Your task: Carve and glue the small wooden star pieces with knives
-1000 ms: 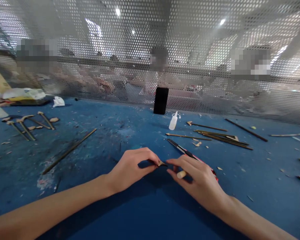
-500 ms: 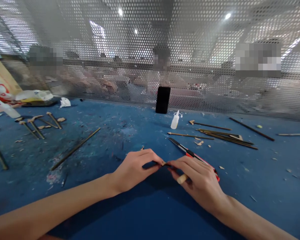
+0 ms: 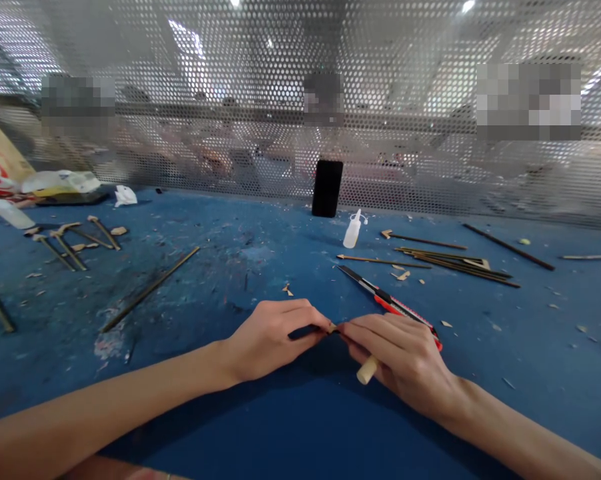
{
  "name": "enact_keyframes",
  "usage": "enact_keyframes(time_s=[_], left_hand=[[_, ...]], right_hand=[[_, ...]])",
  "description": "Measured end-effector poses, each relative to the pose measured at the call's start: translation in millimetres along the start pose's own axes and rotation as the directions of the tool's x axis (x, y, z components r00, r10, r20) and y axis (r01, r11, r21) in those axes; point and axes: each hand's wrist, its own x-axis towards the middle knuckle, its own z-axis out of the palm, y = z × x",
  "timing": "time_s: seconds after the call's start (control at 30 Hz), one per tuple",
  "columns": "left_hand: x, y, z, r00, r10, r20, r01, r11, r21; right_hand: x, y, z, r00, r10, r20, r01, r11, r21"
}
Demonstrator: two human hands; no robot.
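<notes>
My left hand point(image 3: 275, 337) pinches a small dark and tan piece point(image 3: 333, 329) between thumb and fingertips. The fingertips of my right hand point(image 3: 400, 357) meet it from the other side, closed on the same piece. A pale wooden dowel point(image 3: 367, 370) sticks out from under my right palm, its far part hidden by the fingers. Just behind my right hand a red and black utility knife point(image 3: 390, 302) lies on the blue table point(image 3: 260, 427), blade towards the back left.
A white glue bottle point(image 3: 353, 230) stands before an upright black phone point(image 3: 327, 189) at the perforated metal screen point(image 3: 220, 160). Thin dark sticks point(image 3: 460, 265) lie at right, one long stick point(image 3: 153, 289) and several tipped sticks point(image 3: 70, 248) at left. People show dimly behind the screen.
The view has tilted slightly down, so the table's things appear higher. Both hands stay together at the small piece, and more of the dowel shows below my right hand.
</notes>
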Motion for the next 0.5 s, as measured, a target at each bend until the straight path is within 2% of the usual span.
enact_keyframes(time_s=[0.23,0.5], left_hand=[[2.1,-1.5,-0.2,0.999,-0.006,-0.04,0.008,0.999,0.042],[0.9,-2.6,0.4,0.999,0.01,-0.036,-0.008,0.998,0.058]], right_hand=[[2.1,-0.6,0.7,0.992,0.123,0.002,-0.123,0.992,-0.02],[2.5,-1.5,-0.1,0.99,0.138,-0.012,-0.138,0.99,-0.024]])
